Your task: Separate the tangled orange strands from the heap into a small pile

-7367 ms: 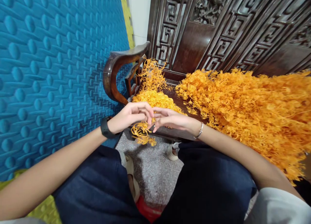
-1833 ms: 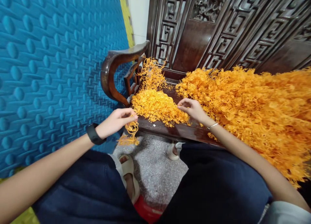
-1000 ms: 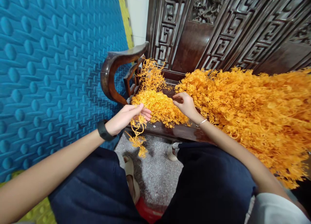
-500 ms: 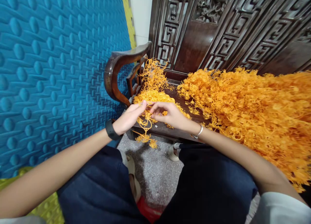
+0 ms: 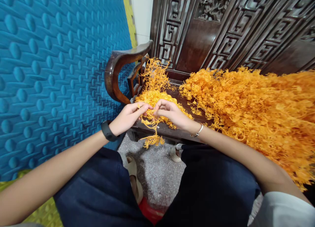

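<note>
An orange branching plastic sprig (image 5: 154,141) dangles below my left hand (image 5: 129,117), whose fingers are closed on its upper stems. My right hand (image 5: 171,113) is in a pinch close to the left fingertips; whatever lies between its thumb and forefinger is too small to make out. Behind both hands, a low heap of yellow-orange plastic pieces (image 5: 157,97) covers part of the dark wooden seat (image 5: 180,89). A looser, spikier clump of orange stems (image 5: 156,74) lies at the back, against the armrest.
A large pile of orange plastic sprigs (image 5: 258,112) fills the right side of the bench. The curved wooden armrest (image 5: 115,69) stands at left, with a carved backrest (image 5: 197,39) behind. Blue textured matting (image 5: 49,72) lies farther left. Something red (image 5: 151,212) sits between my legs.
My left hand has turned slightly, its fingers now pointing more to the right. The hanging sprig has swung a little to the right. The right fingers have curled closer together.
</note>
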`<state>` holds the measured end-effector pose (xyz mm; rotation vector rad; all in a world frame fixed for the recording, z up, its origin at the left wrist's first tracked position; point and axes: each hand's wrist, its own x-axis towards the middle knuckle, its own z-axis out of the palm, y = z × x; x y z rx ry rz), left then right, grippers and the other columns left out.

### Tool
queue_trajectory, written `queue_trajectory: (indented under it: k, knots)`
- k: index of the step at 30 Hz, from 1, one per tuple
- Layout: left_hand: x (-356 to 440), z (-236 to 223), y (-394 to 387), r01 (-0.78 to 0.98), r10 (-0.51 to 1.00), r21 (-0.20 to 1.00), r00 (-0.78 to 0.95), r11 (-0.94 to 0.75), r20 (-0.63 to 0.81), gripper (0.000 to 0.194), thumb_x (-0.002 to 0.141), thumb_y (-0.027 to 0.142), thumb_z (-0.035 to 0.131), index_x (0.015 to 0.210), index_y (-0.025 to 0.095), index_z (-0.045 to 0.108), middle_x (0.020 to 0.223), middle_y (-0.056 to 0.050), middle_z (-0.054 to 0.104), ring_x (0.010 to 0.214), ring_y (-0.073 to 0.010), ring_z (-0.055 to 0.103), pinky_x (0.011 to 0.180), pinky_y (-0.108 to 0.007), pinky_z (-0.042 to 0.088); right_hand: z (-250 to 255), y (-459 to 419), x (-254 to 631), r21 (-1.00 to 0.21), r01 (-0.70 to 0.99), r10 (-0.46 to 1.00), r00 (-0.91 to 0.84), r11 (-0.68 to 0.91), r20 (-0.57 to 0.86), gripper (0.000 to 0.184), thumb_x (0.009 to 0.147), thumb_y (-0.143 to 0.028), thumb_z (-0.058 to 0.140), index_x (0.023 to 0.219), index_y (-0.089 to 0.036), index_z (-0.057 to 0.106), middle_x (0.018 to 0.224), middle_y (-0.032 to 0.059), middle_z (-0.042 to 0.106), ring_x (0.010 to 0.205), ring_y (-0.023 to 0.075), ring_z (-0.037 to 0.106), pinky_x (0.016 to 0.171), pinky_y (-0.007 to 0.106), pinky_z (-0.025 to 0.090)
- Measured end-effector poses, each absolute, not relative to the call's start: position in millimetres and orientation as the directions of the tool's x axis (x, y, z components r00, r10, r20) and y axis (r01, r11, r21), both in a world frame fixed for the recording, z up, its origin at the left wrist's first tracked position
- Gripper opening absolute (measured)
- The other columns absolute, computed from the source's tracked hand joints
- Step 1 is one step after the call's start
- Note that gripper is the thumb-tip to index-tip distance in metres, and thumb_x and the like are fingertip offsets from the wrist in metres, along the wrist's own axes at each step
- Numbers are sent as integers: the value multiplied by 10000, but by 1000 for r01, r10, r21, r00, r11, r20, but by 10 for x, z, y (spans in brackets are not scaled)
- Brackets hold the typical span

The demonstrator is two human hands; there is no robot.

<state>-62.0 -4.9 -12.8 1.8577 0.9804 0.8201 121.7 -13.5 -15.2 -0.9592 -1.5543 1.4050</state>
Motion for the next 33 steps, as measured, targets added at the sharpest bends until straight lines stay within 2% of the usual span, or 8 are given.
queue_trajectory:
  k: [5,9,14,19,26,30,33]
  knots:
    - [-627,-130,-50,355,892,894,442,-272,96,331,743,452,613,668,131,584,532,40,438,472,-65,352,452,-204,272,-135,-117,1243,-990,23,948,-294,136,123,158,704,-181,625,743,-176,471,604,-58,550,558,70,545,580,234,437]
    - [-635,-147,-40,351,892,906,448,-236,58,315,728,444,633,696,132,601,479,61,367,442,-59,309,432,-204,230,-108,-127,1276,-981,50,936,-310,190,166,166,718,-200,640,845,-163,539,675,-40,576,590,68,555,617,239,456]
    - [-624,-138,-53,284,855,914,506,-290,114,277,775,421,587,853,156,608,544,45,423,479,-74,356,451,-206,262,-129,-158,1270,-971,117,916,-371,206,149,148,724,-250,656,821,-155,599,758,-9,610,655,72,556,649,238,459]
    - [-620,-99,-44,294,827,906,553,-306,100,331,802,439,545,655,143,551,515,45,397,460,-66,343,437,-204,259,-113,-197,1266,-964,173,900,-420,203,114,169,745,-308,648,766,-146,605,676,-16,590,597,73,543,607,236,454]
    - [-603,-132,-113,365,797,845,594,-390,112,356,839,401,476,613,136,547,534,35,407,495,-73,346,472,-208,274,-94,-180,1421,-899,285,845,-514,333,150,190,806,-335,581,763,-150,577,694,-14,580,619,73,527,617,231,436]
    - [-544,-161,-204,366,831,845,535,-390,152,370,840,401,482,577,142,516,509,40,378,488,-75,336,471,-214,263,-95,-197,1512,-913,277,870,-472,300,142,203,806,-342,580,741,-151,556,669,-23,547,597,72,517,595,233,422]
    - [-488,-161,-246,380,829,796,497,-472,254,371,861,378,458,574,149,511,504,39,381,487,-78,343,489,-221,280,-76,-213,1536,-932,240,901,-404,272,159,193,795,-335,590,738,-155,551,667,-29,528,580,66,496,579,231,409]
